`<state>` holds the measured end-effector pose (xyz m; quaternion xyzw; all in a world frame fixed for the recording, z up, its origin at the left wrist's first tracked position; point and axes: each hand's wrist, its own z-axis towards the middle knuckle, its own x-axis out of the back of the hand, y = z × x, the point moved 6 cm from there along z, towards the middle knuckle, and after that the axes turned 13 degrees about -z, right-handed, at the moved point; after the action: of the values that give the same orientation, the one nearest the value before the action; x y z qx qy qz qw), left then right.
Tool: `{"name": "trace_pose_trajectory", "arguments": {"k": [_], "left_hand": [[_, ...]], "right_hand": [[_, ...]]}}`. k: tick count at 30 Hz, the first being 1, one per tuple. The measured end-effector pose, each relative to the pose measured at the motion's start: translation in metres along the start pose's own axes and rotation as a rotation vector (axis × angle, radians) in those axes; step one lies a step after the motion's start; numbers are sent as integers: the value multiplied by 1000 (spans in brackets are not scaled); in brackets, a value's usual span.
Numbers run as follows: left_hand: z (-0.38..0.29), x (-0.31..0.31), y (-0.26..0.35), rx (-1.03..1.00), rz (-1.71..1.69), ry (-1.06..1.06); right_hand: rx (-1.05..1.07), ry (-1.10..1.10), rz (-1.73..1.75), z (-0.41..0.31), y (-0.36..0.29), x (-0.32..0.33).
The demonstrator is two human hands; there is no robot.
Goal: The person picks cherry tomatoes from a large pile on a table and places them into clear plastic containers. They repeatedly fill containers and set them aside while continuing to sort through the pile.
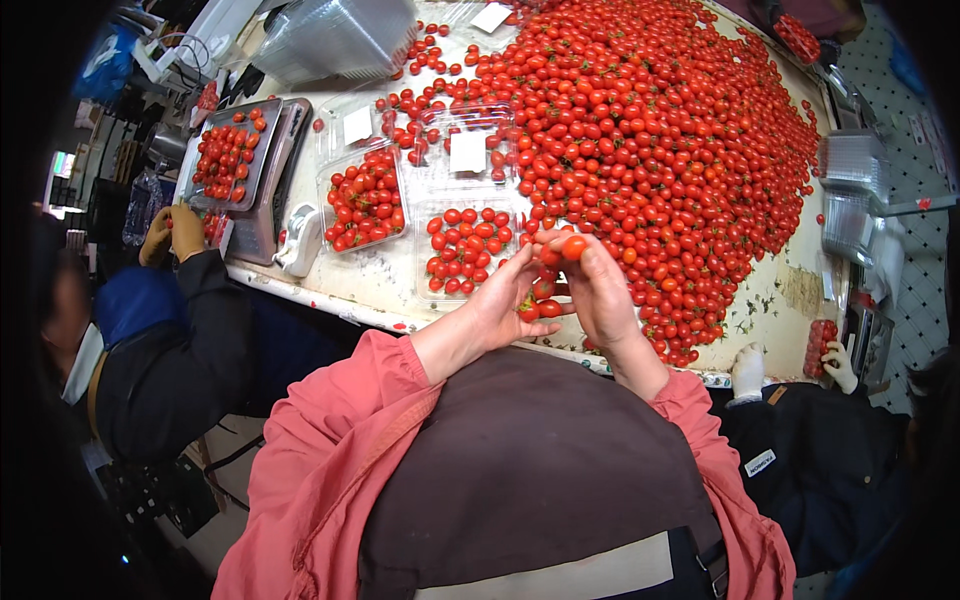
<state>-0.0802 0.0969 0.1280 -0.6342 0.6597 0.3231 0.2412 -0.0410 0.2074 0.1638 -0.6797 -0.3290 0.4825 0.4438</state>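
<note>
Cupped near the table's front edge, my left hand holds several cherry tomatoes, at least one with a green calyx. My right hand is close beside it, with a cherry tomato between thumb and fingers. Just left of my hands lies an open clear plastic clamshell box with a loose layer of tomatoes in it. Its raised lid bears a white label. A large heap of cherry tomatoes spreads out beyond my right hand.
A second clamshell of tomatoes sits further left, beside a white tape dispenser. Stacked clear boxes stand behind. A tomato-filled box rests on a scale at far left. Gloved co-workers' hands are at both sides.
</note>
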Motion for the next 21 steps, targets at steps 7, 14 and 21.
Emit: {"name": "trace_pose_trajectory", "arguments": {"k": [7, 14, 21], "left_hand": [[4, 12, 5, 32, -161, -82], [5, 13, 6, 90, -186, -146], [0, 38, 0, 70, -198, 39]], "right_hand": [[-140, 31, 477, 8, -2, 21], [-216, 144, -25, 0, -9, 22], [182, -202, -1020, -10, -30, -40]]}}
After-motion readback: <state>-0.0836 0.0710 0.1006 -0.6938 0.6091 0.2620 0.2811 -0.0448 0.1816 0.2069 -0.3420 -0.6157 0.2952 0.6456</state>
